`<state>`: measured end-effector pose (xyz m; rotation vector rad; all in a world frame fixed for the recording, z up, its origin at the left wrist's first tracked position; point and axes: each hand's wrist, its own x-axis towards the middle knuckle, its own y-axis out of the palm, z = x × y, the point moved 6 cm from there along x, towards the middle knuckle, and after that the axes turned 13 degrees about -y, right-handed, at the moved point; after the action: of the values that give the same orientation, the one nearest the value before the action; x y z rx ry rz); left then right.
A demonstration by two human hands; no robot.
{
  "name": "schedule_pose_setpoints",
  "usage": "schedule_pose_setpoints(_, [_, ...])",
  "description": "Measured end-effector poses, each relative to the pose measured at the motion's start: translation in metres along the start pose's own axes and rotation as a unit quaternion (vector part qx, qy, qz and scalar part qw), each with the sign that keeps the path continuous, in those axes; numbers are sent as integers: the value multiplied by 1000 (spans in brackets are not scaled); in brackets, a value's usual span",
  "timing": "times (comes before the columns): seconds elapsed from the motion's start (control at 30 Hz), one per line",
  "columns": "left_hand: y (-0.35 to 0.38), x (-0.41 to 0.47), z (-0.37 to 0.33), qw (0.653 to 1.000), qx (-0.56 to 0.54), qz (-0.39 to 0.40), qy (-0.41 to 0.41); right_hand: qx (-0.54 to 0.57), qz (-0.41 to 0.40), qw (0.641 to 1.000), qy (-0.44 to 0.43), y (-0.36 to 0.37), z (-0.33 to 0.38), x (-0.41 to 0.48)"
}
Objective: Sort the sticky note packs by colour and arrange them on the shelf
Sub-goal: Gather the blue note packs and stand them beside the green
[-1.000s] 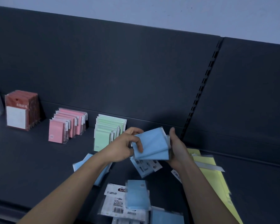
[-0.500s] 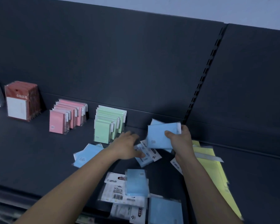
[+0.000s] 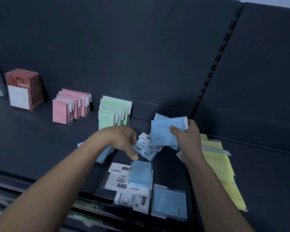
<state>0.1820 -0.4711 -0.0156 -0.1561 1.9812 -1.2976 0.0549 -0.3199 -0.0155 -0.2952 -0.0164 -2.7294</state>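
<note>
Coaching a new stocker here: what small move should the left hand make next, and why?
Probably the left hand drops onto the loose blue pack by its fingers and grips it: the right hand holds a blue stack, and that pack lies unsorted.

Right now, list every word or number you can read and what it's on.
"NOTE", upside down: white backing card beneath a blue pack.
"STIC", sideways: the lowest face-down pack.
Too blurred: barcode digits, white characters on the red packs, small print on the blue packs gripped by the right hand.
</note>
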Motion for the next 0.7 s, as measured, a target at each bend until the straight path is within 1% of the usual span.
schedule_pose_setpoints(0.07, [10,-17,4,995,54,81,-3,4,12,1000,-3,4,2,-3])
schedule_pose_setpoints(0.1, [16,-22,6,991,84,101,-12,5,20,1000,-3,6,3,-4])
schedule_pose_setpoints(0.17, [27,-26,8,987,118,102,-22,2,36,999,-3,11,4,-8])
schedule_pose_setpoints(0.33, [39,-26,10,991,92,95,-10,-19,66,998,13,18,-2,-17])
schedule_pose_setpoints(0.43, [31,-22,18,998,20,61,13,-15,81,997,11,19,-2,-23])
schedule_pose_setpoints(0.5, [21,-20,23,996,-77,33,22,-12,86,996,3,18,0,-27])
schedule_pose_setpoints(0.53, [15,-21,25,988,-149,23,29,-13,85,996,-2,17,0,-28])
schedule_pose_setpoints(0.6, [4,-28,24,957,-287,4,52,-12,75,997,-9,15,1,-29])
schedule_pose_setpoints(0.63, [-3,-32,24,940,-336,-16,62,-12,68,998,-13,14,1,-30])
schedule_pose_setpoints(0.7, [-15,-38,23,914,-390,-78,80,-13,58,998,-23,13,0,-32])
